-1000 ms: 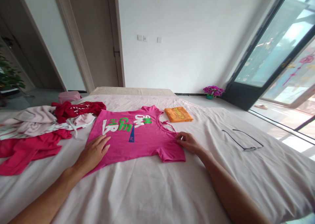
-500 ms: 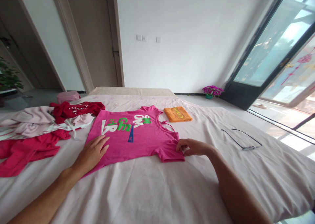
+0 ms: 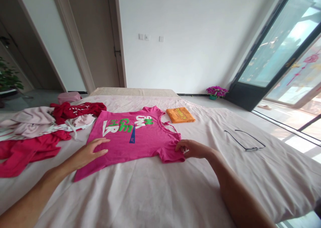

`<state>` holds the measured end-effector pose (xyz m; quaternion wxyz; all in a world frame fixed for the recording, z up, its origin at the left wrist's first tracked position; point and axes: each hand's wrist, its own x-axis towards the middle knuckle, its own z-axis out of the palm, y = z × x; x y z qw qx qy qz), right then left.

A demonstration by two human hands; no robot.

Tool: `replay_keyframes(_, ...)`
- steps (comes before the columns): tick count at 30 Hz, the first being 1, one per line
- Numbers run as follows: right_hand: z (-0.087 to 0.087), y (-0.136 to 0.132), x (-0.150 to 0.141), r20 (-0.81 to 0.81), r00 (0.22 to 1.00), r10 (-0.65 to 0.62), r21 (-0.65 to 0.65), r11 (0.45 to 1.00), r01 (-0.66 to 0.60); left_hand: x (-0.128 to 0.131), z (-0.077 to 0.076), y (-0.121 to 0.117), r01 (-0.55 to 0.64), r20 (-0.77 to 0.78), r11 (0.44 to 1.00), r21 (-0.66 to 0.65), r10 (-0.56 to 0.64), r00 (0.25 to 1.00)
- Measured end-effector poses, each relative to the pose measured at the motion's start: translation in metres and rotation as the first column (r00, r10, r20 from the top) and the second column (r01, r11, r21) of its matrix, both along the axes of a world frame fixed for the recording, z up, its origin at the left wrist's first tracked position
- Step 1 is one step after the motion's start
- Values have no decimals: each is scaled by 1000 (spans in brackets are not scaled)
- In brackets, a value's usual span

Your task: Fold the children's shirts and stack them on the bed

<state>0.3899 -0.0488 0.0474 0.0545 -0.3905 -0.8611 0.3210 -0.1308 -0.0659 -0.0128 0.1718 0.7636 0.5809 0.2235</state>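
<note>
A pink T-shirt with white, green and blue print lies spread on the bed sheet, its neck toward the right and its hem toward the left. Over the hem end is my left hand, thumb and fingers apart; whether it touches the cloth I cannot tell. At the near sleeve, my right hand pinches the sleeve's edge between curled fingers. Beyond the collar sits a folded orange garment with yellow lettering.
Rumpled red, pink and white clothes are heaped at the left. Eyeglasses lie on the pale sheet at the right. Past the bed stand a pink stool, purple flowers and a glass door.
My left hand has lifted and opened its thumb from its flatter pose on the shirt; the near hem corner now shows. My right hand, still at the sleeve, has shifted slightly left.
</note>
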Motion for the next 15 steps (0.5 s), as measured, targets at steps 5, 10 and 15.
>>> replay_keyframes(5, 3, -2, -6, -35, 998, -47, 40, 998, 49, -10, 28, -27, 87, -18, 972, -216, -93, 995)
replay_keyframes(10, 3, 0, -6, 4, 1000, 4, 41, 999, -4, -11, 32, -69, 156, -242, 972, -175, -196, 950)
replay_keyframes(15, 8, 5, -16, -89, 996, -31, 199, 979, 48, -7, 32, -84, 109, -370, 993, -54, -122, 921)
